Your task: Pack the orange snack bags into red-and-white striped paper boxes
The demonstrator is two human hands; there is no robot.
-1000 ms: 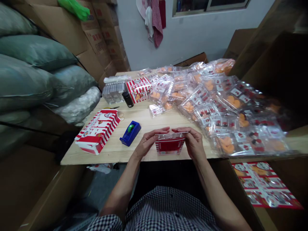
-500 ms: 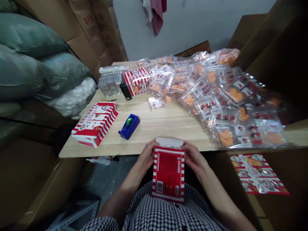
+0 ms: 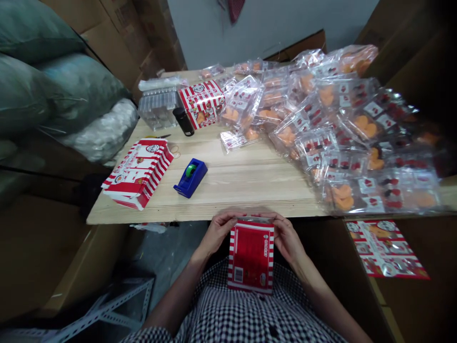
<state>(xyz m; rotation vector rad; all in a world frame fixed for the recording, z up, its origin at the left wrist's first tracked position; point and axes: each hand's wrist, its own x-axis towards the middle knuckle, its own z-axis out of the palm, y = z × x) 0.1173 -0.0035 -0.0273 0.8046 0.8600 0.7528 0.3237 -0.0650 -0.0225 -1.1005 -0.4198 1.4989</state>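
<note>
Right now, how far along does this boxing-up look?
Done, it seems: a stack of red-and-white striped cartons on the pale wooden table. In hand: the left hand and right hand hold one red striped carton at its top end. Left: a big heap of clear plastic packs of orange pieces, apparently unboxed.

Tape dispenser left of packets

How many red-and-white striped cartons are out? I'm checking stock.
3: one red-and-white striped carton held by the left hand and right hand; one stack at the table's left edge; one upright by the clear trays. More may lie hidden.
</note>
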